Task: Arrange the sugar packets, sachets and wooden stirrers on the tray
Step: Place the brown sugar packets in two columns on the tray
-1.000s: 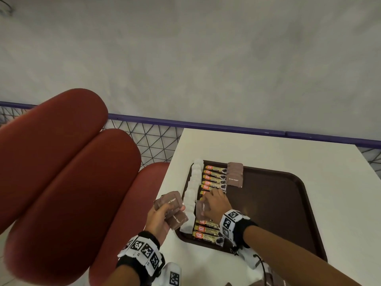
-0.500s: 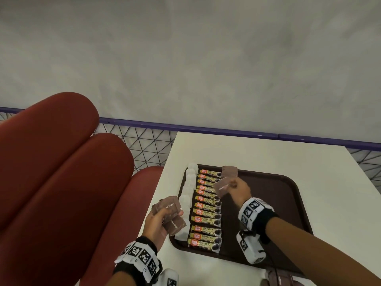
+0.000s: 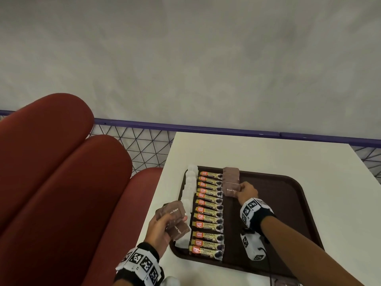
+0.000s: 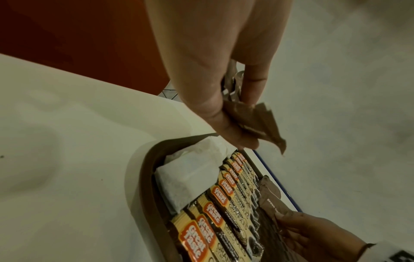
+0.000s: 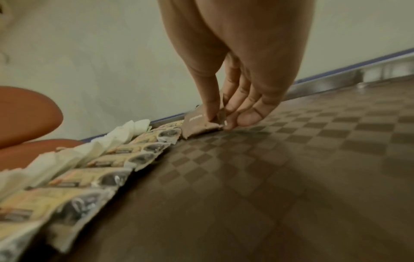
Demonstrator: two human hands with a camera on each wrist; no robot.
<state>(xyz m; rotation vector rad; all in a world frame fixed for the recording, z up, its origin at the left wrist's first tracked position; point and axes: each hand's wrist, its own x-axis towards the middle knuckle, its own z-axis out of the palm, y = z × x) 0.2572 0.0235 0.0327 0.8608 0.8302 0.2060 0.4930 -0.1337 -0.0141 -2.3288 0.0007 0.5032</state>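
A dark brown tray (image 3: 288,213) lies on the white table (image 3: 257,153). Along its left side run a column of white sachets (image 3: 190,184) and a column of coffee granule sticks (image 3: 209,211). A brown sugar packet (image 3: 231,174) lies at the tray's far edge. Just below it my right hand (image 3: 246,191) pinches another brown sugar packet (image 3: 232,189) (image 5: 197,122) low against the tray floor. My left hand (image 3: 162,228), over the table's left edge, grips a small fan of brown sugar packets (image 3: 173,217) (image 4: 253,120). No wooden stirrers are in view.
Red padded seat cushions (image 3: 61,182) fill the left. A purple rail (image 3: 206,129) with wire mesh runs behind the table against a grey wall. The tray's right half (image 5: 291,159) has a bare checkered floor.
My right hand went from the near end of the stick column to the tray's far end with one brown packet and lowered it below the packet lying there. The left hand hardly moved.
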